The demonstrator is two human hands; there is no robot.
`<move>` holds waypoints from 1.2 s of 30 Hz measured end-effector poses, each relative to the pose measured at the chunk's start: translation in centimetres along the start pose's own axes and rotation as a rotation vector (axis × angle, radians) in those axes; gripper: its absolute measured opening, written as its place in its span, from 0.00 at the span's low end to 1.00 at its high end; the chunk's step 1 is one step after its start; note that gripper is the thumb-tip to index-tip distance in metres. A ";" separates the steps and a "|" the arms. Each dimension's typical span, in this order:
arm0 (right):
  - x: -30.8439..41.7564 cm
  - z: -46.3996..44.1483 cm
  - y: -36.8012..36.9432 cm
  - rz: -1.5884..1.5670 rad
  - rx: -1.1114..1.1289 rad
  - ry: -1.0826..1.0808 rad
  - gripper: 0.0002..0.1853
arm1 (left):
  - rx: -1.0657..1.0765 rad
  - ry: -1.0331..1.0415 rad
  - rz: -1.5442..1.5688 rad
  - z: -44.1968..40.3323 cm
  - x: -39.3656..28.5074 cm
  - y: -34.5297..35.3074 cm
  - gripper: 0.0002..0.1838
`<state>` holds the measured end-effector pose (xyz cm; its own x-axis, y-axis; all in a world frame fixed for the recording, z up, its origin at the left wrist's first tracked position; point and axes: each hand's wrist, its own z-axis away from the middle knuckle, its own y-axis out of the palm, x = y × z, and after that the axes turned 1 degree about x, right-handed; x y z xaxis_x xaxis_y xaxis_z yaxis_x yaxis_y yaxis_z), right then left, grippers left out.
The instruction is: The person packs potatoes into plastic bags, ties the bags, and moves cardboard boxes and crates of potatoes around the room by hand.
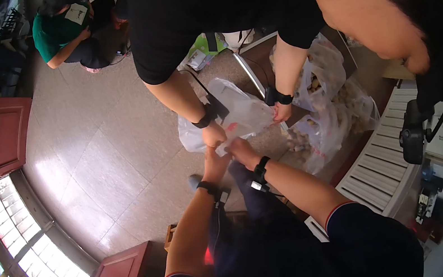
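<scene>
A translucent plastic bag [243, 110] with red marks is stretched between my hands and a co-worker's hands. My left hand [215, 165] is closed on the bag's near edge. Beside it, my right hand [241, 151] is closed on the same edge. One hand of the co-worker [213, 135] touches the bag just beyond my left hand. The co-worker's other hand [282, 112] grips the bag's right side. What the bag contains cannot be made out.
Plastic bags full of brownish lumps [330, 106] lie to the right, near a white radiator [376, 173]. The co-worker in black leans in from the top. Another person in green [51, 35] crouches at upper left. Red doors [5, 132] stand at left.
</scene>
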<state>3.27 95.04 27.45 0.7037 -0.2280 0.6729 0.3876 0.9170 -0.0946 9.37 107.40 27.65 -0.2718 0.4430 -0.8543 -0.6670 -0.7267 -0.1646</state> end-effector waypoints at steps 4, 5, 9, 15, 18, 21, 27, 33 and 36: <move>-4.2 -0.4 -5.9 0.369 -0.659 -0.460 0.13 | -0.019 0.142 0.005 -1.2 0.4 2.0 0.24; -3.6 0.1 -7.6 0.456 -0.702 -0.422 0.15 | -0.002 0.054 -0.019 -1.2 -0.1 1.9 0.19; -4.1 -1.4 -13.2 0.153 -0.751 -0.002 0.14 | 0.018 -0.113 0.015 -0.5 1.9 1.2 0.10; -0.5 -4.2 -12.9 -0.398 -0.168 -0.015 0.10 | -0.081 -0.339 0.226 2.7 1.1 -0.5 0.12; -0.7 -4.6 -11.0 -0.438 -0.079 0.095 0.11 | -0.082 -0.333 0.255 3.3 2.9 -0.5 0.13; -0.9 -3.4 -8.9 -0.376 0.019 0.225 0.16 | -0.052 -0.353 0.267 4.4 -0.3 -0.2 0.13; -4.4 3.3 -2.2 -0.255 0.077 0.148 0.20 | 0.294 -0.079 -0.267 5.4 1.8 5.6 0.12; -15.3 2.1 -2.3 0.284 0.054 -0.288 0.12 | 0.563 0.061 -0.390 9.9 0.5 6.1 0.13; -13.8 6.0 -1.1 -0.228 -0.139 -0.055 0.11 | 0.622 0.107 -0.499 11.1 -0.6 5.6 0.13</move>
<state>-10.48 99.12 22.66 0.5565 -0.4021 0.7270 0.6135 0.7890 -0.0333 -1.88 108.87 32.75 0.2075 0.5628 -0.8001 -0.9650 -0.0165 -0.2619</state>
